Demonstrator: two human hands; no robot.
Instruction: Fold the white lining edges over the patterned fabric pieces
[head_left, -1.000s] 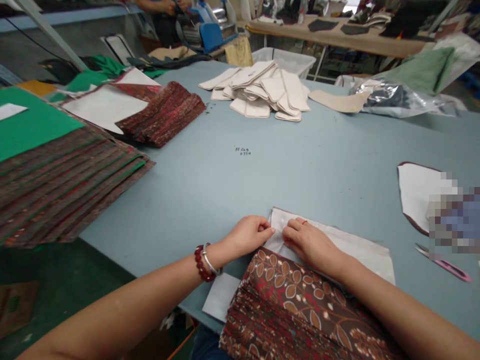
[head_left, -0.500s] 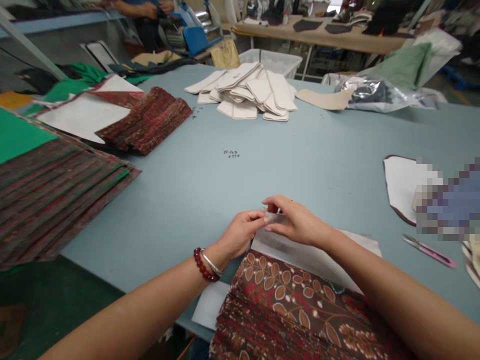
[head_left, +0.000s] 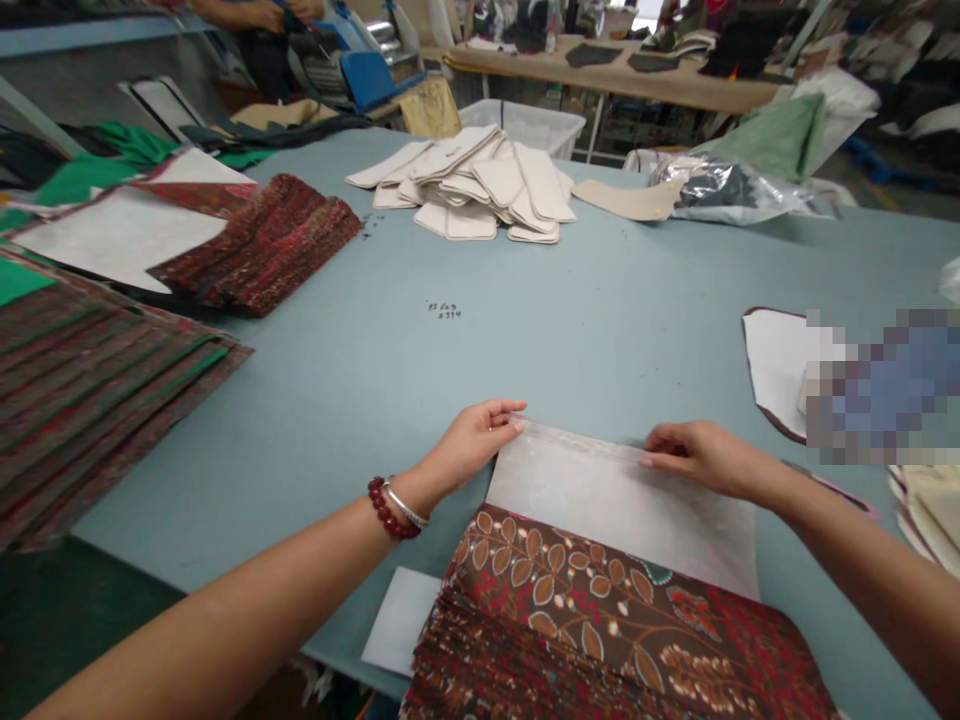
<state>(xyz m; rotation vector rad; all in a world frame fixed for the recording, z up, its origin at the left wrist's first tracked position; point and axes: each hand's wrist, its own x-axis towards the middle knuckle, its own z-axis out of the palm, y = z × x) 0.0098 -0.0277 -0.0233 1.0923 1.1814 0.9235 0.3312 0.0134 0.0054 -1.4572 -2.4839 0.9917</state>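
In the head view, my left hand [head_left: 474,445] pinches the upper left corner of a whitish, slightly see-through sheet [head_left: 592,505]. Further along the same top edge, my right hand [head_left: 694,455] grips it between thumb and fingers. A folded strip seems to run along that edge between both hands. The sheet's lower side meets brown floral fabric [head_left: 570,600] with leaves and red flowers; whether they are joined I cannot tell. Many layers of this fabric lie pleated at the near table edge. A white piece [head_left: 401,615] sticks out at their left.
Thread snips [head_left: 844,490] lie partly behind my right wrist. Cream panels [head_left: 487,180] are heaped at the back. Dark red fabric stacks [head_left: 262,245] sit left, a dark-edged white piece [head_left: 776,365] right. Another person's hands [head_left: 281,14] show at the far left.
My right hand has slid right along the sheet's top edge, away from my left hand. The sheet is now spread out between them. The view has shifted slightly right.
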